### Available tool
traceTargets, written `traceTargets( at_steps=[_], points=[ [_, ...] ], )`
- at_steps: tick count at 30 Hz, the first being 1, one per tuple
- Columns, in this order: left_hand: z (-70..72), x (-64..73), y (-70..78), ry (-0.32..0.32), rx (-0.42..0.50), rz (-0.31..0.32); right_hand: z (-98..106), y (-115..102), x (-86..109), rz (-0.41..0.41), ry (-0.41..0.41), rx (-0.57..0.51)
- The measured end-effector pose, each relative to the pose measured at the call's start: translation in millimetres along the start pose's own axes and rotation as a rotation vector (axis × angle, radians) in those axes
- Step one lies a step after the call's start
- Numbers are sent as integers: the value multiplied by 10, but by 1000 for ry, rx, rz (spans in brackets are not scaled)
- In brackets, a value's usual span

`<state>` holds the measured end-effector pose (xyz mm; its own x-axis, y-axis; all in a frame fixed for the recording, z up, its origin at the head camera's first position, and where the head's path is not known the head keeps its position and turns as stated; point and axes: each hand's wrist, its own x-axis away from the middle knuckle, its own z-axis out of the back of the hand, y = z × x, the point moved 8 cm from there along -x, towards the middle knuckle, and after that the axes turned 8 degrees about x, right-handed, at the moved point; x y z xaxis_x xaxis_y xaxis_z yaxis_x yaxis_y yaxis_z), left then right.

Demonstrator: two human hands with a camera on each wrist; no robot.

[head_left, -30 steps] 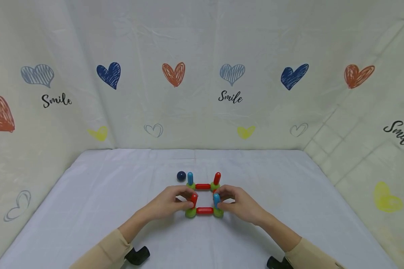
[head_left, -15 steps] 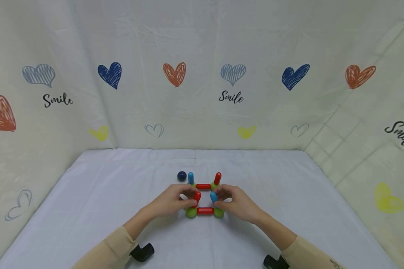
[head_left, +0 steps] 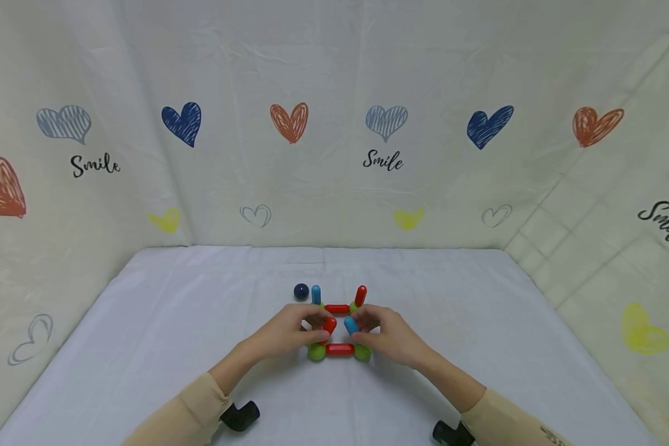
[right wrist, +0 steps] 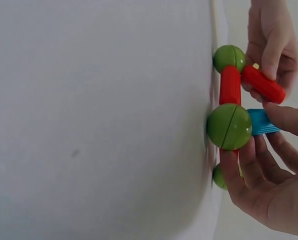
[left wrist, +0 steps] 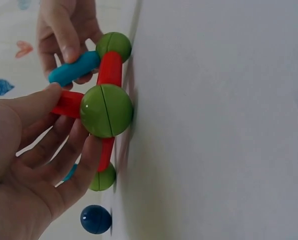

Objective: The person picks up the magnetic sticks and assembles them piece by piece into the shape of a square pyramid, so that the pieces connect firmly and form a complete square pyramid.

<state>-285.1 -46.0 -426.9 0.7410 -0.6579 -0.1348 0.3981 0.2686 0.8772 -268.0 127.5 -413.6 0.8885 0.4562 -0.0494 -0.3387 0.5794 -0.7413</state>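
Observation:
On the table lies a square frame of green balls [head_left: 316,352] joined by red rods [head_left: 340,350], with a rod rising from each corner. My left hand [head_left: 292,331] pinches the near-left red rod [head_left: 329,326], which leans inward on its green ball [left wrist: 106,110]. Opposite it, my right hand [head_left: 389,334] pinches the near-right blue rod [head_left: 350,324], also leaning inward, its foot on another green ball [right wrist: 229,126]. The tops of these two rods are apart. At the far corners stand a blue rod [head_left: 316,295] and a red rod [head_left: 360,295]. Fingers partly hide the side rods.
A dark blue ball [head_left: 301,292] sits just beyond the far-left corner of the frame. White cloth [head_left: 201,297] covers the table, and a curtain printed with hearts [head_left: 290,122] hangs behind and along the sides. Black devices [head_left: 241,416] show under both sleeves.
Both near rods have tipped inward from nearly upright, so their tops are closer together. My hands have moved slightly toward each other with them. The far rods and dark ball look unmoved.

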Motion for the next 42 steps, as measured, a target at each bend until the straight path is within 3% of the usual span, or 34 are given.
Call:
traceTargets(
  at_steps=[16, 21, 28, 31, 36, 42],
  points=[
    [1, -2, -16, 17, 7, 20, 6, 40, 13, 6, 9, 13],
    [114, 46, -40, 112, -2, 64, 94, 88, 27, -3, 23, 5],
    [364, 104, -97, 367, -49, 119, 293, 190, -6, -28, 116, -6],
    [427, 113, -125, 442, -29, 125, 331, 258, -32, -47, 138, -54],
    [464, 70, -177, 487, 8, 144, 335, 376, -100, -122, 167, -175],
    [437, -27, -266, 465, 146, 179, 296, 495, -223, -203, 201, -273]
  ],
)
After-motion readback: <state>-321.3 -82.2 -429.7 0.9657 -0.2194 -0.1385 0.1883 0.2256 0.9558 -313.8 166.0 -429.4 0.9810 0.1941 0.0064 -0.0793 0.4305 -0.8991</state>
